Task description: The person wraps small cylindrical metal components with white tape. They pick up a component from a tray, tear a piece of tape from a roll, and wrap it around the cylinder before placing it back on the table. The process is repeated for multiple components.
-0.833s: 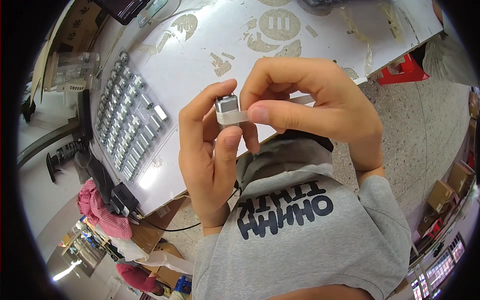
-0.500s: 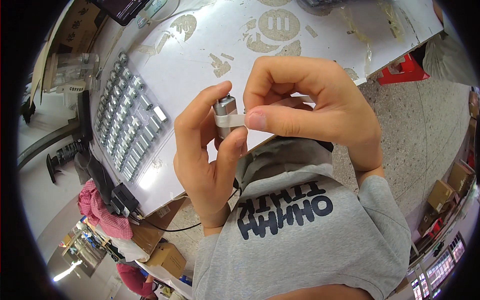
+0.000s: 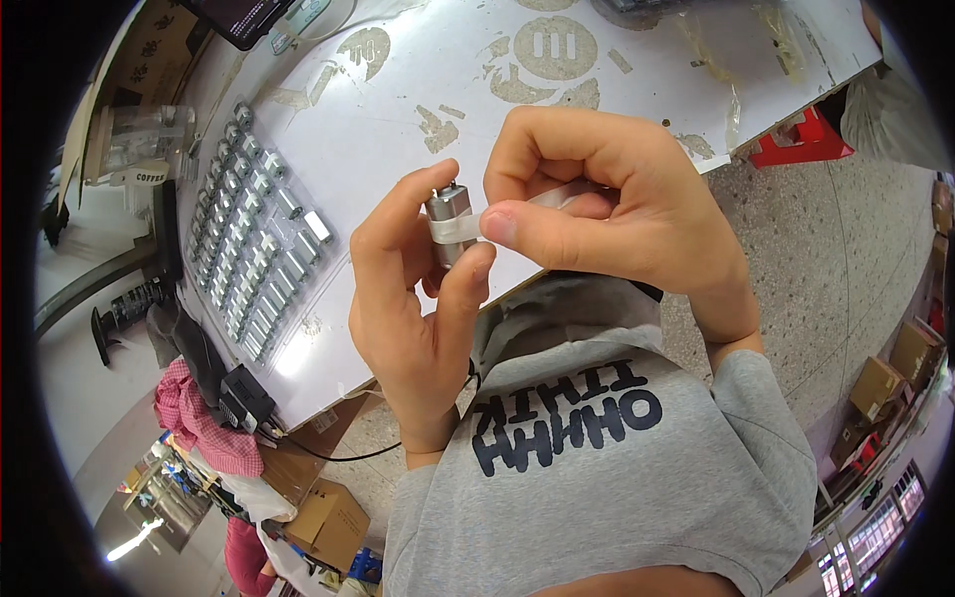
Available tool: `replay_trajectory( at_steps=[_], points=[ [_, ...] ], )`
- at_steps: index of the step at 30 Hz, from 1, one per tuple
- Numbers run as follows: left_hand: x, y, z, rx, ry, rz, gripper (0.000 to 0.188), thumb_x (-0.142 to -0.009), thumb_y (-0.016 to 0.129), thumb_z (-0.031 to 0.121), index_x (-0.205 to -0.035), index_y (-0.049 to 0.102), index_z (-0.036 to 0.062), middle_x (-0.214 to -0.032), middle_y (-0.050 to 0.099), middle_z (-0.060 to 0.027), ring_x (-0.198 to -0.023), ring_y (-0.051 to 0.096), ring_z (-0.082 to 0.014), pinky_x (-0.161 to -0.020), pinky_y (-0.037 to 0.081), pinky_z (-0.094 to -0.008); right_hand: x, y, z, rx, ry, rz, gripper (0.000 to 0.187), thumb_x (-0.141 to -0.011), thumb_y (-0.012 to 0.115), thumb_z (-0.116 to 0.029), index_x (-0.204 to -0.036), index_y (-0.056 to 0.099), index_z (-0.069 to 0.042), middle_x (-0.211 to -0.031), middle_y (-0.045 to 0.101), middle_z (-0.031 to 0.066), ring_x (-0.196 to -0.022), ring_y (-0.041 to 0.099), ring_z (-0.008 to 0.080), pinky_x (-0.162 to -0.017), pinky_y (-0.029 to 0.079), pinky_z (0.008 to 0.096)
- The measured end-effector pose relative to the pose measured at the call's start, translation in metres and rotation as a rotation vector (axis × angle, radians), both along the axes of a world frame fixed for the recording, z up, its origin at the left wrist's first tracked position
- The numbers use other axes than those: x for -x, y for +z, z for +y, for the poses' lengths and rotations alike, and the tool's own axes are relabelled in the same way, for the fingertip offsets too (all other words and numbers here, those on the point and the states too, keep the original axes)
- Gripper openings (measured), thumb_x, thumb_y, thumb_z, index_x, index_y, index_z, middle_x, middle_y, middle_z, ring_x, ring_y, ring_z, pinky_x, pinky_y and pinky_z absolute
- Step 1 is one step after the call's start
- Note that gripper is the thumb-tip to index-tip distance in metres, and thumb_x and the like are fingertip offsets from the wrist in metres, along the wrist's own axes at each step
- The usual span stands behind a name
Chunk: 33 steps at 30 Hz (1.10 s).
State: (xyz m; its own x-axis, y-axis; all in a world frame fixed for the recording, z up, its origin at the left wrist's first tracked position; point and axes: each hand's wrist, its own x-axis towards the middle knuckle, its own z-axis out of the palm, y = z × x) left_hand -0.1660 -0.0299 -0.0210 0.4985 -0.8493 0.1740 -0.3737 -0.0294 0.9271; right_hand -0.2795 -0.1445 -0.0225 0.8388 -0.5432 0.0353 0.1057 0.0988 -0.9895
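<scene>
White table point(image 3: 338, 169), uncluttered run at 11–12 o'clock from hands; edge slanting 7 to 2 beneath, parts tray point(image 3: 291, 231) at 9. Silver cylinder point(image 3: 450, 205) up in left hand point(image 3: 398, 308), clamped thumb-to-fingers; long axis roughly 12–6, pins toward 12. Right hand point(image 3: 647, 214) pinched on white tape point(image 3: 466, 230) lapped across cylinder, stretched toward 3.

1 left hand point(image 3: 403, 298), 1 right hand point(image 3: 637, 214): 2 in all

The left hand holds 1 metal cylinder point(image 3: 456, 255); from it 1 tape strip point(image 3: 462, 230) runs to the right hand. Left of the left hand lies 1 clear tray point(image 3: 290, 231) of small cylinders point(image 3: 316, 226), too crowded to count exactly. Beyond it, farther from that hand, is 1 dark screen point(image 3: 239, 18). Below and left of the left hand is 1 checked cloth point(image 3: 204, 413). Right of the right hand sits 1 red object point(image 3: 804, 144).
</scene>
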Motion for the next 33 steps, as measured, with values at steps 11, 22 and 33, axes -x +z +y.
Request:
replay_trajectory(
  at_steps=[11,22,33],
  points=[
    [0.001,-0.002,-0.002,0.067,-0.023,-0.008,0.037,-0.078,0.059,0.004,-0.113,0.047,0.0015,-0.082,0.054,-0.0047,-0.062,0.050,-0.0063,-0.054,0.040,-0.0185,-0.001,0.002,0.001,-0.046,0.006,0.015,0.007,-0.077,0.060,-0.006,-0.079,0.054,-0.003,-0.059,0.045,-0.0081,-0.048,0.026,-0.0029,-0.044,0.017,0.0150],
    [0.011,-0.010,-0.011,0.198,0.042,0.097,0.037,-0.087,0.049,0.009,-0.117,0.034,-0.0066,-0.091,0.053,-0.0095,-0.075,0.054,-0.0118,-0.066,0.043,-0.0206,-0.006,-0.004,0.007,0.034,-0.089,0.007,0.005,-0.077,0.058,-0.003,-0.080,0.053,-0.003,-0.055,0.046,-0.0075,-0.046,0.027,-0.0043,-0.042,0.018,0.0141],
    [-0.009,-0.004,-0.009,0.035,-0.126,0.167,0.018,-0.086,0.049,0.010,-0.098,0.048,-0.0032,-0.085,0.055,-0.0069,-0.078,0.054,-0.0109,-0.072,0.043,-0.0226,-0.006,-0.010,0.004,0.431,-0.148,0.065,0.015,-0.073,0.062,-0.017,-0.076,0.053,-0.005,-0.055,0.055,0.0052,-0.047,0.054,0.0152,-0.044,0.040,0.0255]
  ],
)
